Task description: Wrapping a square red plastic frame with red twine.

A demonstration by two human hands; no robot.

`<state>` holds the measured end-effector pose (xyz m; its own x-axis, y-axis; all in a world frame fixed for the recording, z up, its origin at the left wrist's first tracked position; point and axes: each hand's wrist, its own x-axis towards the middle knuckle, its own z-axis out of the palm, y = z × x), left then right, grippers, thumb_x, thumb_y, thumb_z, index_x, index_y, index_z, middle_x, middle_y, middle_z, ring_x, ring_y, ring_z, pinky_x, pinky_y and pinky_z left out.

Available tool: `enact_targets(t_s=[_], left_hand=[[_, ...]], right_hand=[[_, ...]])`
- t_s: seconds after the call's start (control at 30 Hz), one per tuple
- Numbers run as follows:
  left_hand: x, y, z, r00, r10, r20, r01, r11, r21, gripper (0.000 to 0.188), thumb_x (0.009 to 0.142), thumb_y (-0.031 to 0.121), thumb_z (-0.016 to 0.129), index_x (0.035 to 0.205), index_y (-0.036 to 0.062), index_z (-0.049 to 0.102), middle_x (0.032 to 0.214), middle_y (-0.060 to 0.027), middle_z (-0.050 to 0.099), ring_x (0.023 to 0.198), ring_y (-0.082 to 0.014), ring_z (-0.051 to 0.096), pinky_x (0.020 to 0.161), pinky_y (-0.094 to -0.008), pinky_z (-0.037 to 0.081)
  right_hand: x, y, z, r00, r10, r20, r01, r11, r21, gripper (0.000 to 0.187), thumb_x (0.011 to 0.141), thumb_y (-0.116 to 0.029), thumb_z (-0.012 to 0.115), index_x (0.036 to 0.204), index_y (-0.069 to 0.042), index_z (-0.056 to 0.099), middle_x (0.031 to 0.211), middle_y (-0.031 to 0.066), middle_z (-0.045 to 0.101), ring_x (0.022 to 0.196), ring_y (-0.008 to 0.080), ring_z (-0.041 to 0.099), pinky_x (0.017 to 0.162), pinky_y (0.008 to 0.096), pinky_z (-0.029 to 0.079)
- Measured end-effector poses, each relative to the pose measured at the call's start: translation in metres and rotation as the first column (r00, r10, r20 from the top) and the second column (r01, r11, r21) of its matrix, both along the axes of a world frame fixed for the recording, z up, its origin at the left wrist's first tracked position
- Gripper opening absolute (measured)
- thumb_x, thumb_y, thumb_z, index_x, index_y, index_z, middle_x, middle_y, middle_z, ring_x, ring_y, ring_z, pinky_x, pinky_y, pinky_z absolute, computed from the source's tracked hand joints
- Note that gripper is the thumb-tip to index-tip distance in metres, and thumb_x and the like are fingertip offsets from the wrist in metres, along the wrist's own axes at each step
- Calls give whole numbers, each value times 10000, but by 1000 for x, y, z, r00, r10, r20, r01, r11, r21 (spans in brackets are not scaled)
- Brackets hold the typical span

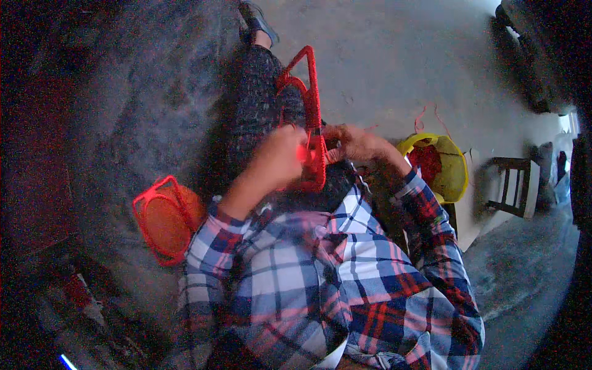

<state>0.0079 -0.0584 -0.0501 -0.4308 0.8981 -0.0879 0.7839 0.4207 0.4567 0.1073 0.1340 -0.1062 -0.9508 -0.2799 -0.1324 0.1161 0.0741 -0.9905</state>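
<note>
Red frame (315, 108), probably light, stiff, best held by its bars: left hand (279, 159) clasped it; whether right hand (362, 145) gripped was unclear.

Dim and grainy, the view glares at far right, its left hand (282, 154) blurred, corners black.

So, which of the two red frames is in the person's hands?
The central red frame, with the left hand and right hand at its lower part; the other red frame, farther left and lower, touches neither.
</note>
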Motion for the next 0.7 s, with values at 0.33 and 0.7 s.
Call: enact_targets(t_s=[0.33,0.7], left_hand=[[-12,8,-12,897,262,356,-411,792,452,227,747,34,596,975,31,596,956,-72,565,919,-220,558,855,-321,440],[-1,48,-44,-45,61,997,-603,794,-76,234,716,150,529,934,72,562,857,-32,573,745,-151,527,659,-266,414]], right_hand=[[32,43,-9,883,-409,-229,454,868,200,450,732,-161,739,1146,-67,589,1059,66,620,1034,198,574,892,346,464],[78,82,32,514,-857,40,451,229,-863,435,917,-376,500,1197,-46,543,1221,156,572,1131,338,542,977,524,412]])
